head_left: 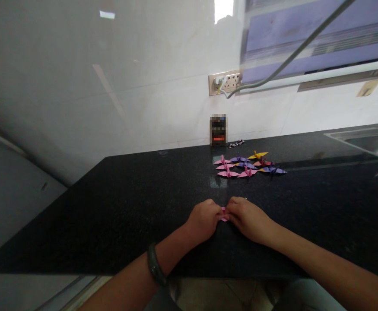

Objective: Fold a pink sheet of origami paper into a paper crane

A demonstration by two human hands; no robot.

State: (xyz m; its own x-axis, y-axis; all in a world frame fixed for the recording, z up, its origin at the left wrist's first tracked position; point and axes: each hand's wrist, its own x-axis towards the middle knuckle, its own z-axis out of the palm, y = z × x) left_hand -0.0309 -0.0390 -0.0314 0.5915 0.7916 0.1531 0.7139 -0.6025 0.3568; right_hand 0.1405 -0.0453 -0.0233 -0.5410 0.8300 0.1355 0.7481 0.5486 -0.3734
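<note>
A small piece of pink origami paper (223, 218) lies low over the black counter, between my two hands. My left hand (204, 219) pinches its left side, the fingers closed and bent downward. From the other side my right hand (249, 219) grips the paper with thumb and fingers pressed together. Both hands cover much of the paper, so its folds are mostly hidden. Beyond them stand several folded paper cranes in rows: pink cranes (228, 173), purple cranes (274, 170), a yellow crane (258, 154) and a dark red crane (264, 162).
The black counter (111, 207) runs along a white tiled wall. At its back stand a blurred dark box (219, 130) and a beaded strand (236, 144). A sink (366, 140) is at the right. A grey cable (282, 65) hangs from the wall socket (225, 82).
</note>
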